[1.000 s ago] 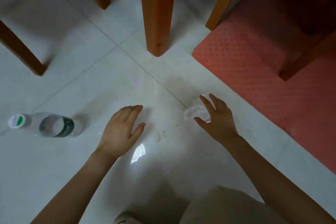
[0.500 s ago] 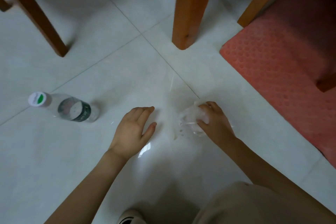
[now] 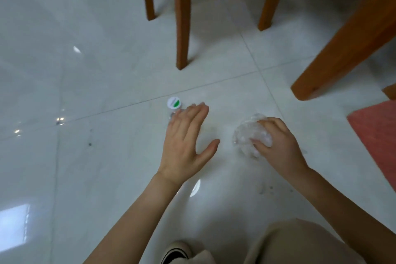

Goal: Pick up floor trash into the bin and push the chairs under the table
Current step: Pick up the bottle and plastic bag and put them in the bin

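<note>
Crumpled clear plastic [image 3: 246,135] sits in your right hand [image 3: 280,143], fingers and thumb curled round it, close to the white tiled floor [image 3: 85,92]; your left hand [image 3: 186,141] is spread flat, fingers straight and thumb out, over a bottle [image 3: 172,114] whose white-and-green cap [image 3: 174,103] shows just past your fingertips; whether the hand touches the bottle cannot be told; wooden chair legs [image 3: 182,28] stand beyond both hands, a thicker wooden leg [image 3: 342,49] to the right, and a red mat [image 3: 377,135] lies at the floor's right edge
</note>
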